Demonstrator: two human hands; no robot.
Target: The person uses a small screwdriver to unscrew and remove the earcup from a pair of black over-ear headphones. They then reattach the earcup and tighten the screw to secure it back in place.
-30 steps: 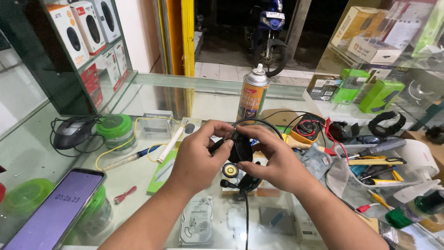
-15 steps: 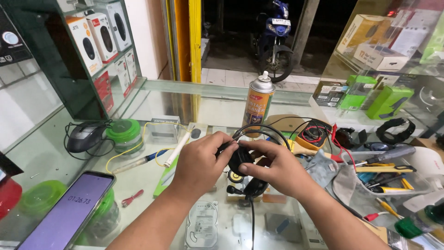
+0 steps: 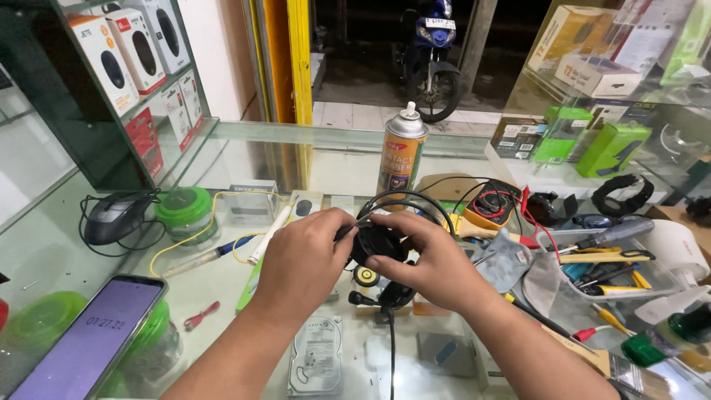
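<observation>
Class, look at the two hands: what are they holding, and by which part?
Both the left hand and right hand hold a black headset by its round earcup, one on each side.

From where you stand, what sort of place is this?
Probably a small electronics repair shop: a glass counter strewn with screwdrivers, a multimeter and a spray can, boxed gadgets on shelves, and both hands working on a headset.

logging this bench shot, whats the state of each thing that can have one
left hand: gripping the black headset's earcup
right hand: holding the same earcup
black headset: held above the counter, cable hanging down
spray can: upright, nozzle on
phone: screen lit
computer mouse: lying on the glass, cord coiled
hard drive: lying flat
</observation>
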